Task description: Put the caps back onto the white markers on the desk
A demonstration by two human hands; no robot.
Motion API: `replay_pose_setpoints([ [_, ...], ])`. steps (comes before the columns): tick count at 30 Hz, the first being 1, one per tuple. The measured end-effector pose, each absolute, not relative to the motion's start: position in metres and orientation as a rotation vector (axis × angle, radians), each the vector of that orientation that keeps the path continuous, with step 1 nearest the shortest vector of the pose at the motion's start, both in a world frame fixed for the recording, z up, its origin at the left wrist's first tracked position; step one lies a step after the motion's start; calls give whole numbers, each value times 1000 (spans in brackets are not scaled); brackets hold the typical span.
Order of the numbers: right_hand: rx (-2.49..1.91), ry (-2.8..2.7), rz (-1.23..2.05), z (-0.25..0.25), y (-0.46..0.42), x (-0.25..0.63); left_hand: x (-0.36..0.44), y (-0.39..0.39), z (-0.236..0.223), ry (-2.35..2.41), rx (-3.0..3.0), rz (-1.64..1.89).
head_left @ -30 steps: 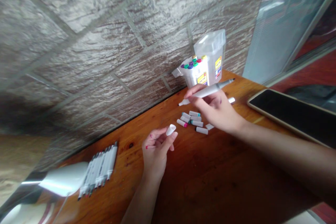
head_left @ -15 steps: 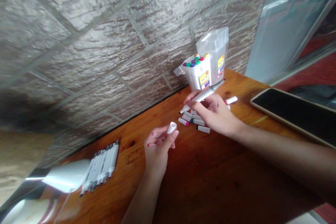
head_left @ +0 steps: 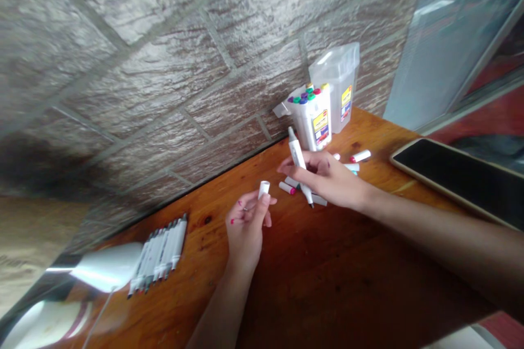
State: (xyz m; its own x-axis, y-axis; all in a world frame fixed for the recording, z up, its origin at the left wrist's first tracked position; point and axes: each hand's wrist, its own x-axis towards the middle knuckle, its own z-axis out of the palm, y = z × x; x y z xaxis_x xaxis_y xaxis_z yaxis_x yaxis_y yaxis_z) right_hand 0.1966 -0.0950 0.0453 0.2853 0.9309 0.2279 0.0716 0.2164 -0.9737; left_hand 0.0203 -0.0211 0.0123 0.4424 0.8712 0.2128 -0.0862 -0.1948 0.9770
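Between the thumb and fingers of my left hand point(head_left: 248, 223) a white marker cap point(head_left: 264, 188) is pinched upright. My right hand point(head_left: 327, 174) grips a white double-ended marker point(head_left: 298, 158), tilted with its dark lower tip pointing down toward the table. The cap and the marker are apart. Several loose caps lie on the wood under and around my right hand, among them a pink-ended cap point(head_left: 287, 188) and a red-ended cap point(head_left: 361, 156). Some of them are partly hidden by the hand and the marker.
A clear case of colour-topped markers point(head_left: 321, 125) stands by the brick wall, with a clear plastic cover point(head_left: 341, 98) beside it. A row of markers point(head_left: 161, 251) lies at left, near a white lamp-like object point(head_left: 108, 267). A phone point(head_left: 462, 174) rests at right on the wooden table point(head_left: 311, 272).
My right hand has turned the marker from lying slanted to the right to standing steeply, lower tip down. The cap in my left hand has tipped more upright.
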Motion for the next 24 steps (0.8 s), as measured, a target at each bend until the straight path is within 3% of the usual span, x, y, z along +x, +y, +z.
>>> replay_pose_setpoints([
  [5, -1039, -1340, 964, 38, -95, 189, 21, -25, 19, 715, 1623, 965],
  [9, -1075, -1391, 895, 36, -96, 188, 20, -28, 19, 685, 1630, 931],
  [15, -1524, -1437, 800, 59, -105, 226, 22, -31, 17, 655, 1648, 882],
  [19, -1888, -1508, 410, 70, -114, 253, 22, -34, 14, 657, 1729, 871],
  [24, -2042, -1690, 527, 59, -110, 272, 19, -28, 9, 635, 1689, 867],
])
